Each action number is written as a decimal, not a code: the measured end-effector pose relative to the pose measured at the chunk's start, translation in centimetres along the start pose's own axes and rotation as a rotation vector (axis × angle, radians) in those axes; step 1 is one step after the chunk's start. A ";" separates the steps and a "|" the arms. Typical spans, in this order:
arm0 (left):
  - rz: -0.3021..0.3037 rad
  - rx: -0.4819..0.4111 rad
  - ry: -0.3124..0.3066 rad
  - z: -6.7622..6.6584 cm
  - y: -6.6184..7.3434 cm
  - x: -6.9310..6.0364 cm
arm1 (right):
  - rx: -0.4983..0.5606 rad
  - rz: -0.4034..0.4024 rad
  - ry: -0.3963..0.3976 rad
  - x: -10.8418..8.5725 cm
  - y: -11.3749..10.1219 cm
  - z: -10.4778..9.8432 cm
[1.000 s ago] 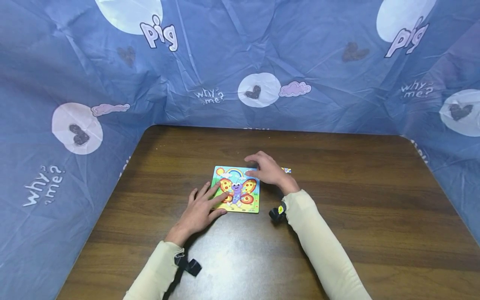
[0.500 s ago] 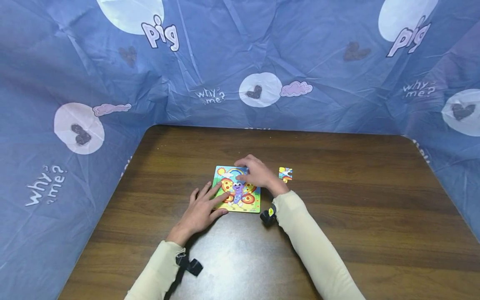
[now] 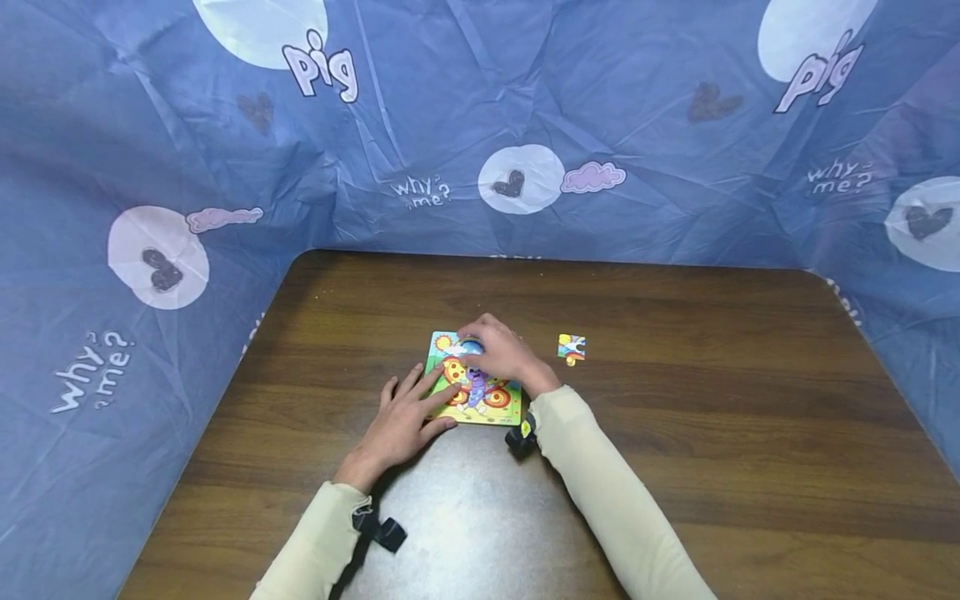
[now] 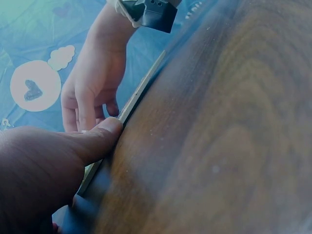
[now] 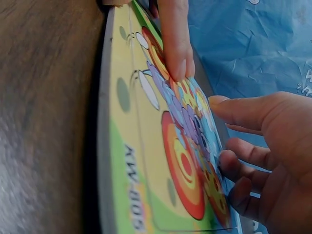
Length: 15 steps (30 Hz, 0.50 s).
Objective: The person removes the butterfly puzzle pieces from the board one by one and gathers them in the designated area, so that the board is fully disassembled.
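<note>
A square butterfly puzzle board (image 3: 489, 415) lies on the table, its picture face up. My left hand (image 3: 397, 425) rests on its left side with fingers spread, and the left thumb (image 4: 100, 139) lies against the board's near edge. Over the upper part of the picture is my right hand (image 3: 498, 350), its fingertips touching the surface; the right wrist view shows its thumb (image 5: 239, 111) and bent fingers there, with nothing visible held. This hand hides the picture's upper right. Right of the board, apart from both hands, lies a loose jigsaw piece (image 3: 572, 347).
The brown wooden table (image 3: 712, 400) extends around the board. Blue printed cloth (image 3: 420, 125) hangs behind its far edge and at the sides. Black wrist straps with small devices (image 3: 388, 533) sit on both sleeves.
My right hand has moved left from the board's upper right corner across its upper part, uncovering the loose jigsaw piece. My left hand has stayed in place on the board.
</note>
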<state>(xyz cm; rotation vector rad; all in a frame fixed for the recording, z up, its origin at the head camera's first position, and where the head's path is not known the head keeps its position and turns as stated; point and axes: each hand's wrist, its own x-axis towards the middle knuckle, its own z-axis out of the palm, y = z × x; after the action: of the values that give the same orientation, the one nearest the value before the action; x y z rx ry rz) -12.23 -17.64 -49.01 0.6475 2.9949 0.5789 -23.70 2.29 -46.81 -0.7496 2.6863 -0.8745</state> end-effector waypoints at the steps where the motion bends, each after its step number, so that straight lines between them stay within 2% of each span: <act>1: -0.002 0.000 -0.002 0.0 0.0 0.0 | -0.005 0.006 0.005 0.0 0.0 0.1; 7: -0.009 -0.005 -0.014 -0.1 0.2 0.0 | -0.049 0.041 0.015 -0.1 -0.2 0.6; 15: -0.012 -0.010 -0.010 -0.2 0.2 0.0 | -0.093 0.048 0.032 -0.1 -0.4 1.0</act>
<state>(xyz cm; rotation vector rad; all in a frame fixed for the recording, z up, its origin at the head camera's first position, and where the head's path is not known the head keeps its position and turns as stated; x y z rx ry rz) -12.19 -17.55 -48.78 0.6299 2.9827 0.5885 -23.08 1.55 -47.34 -0.6931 2.7772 -0.7614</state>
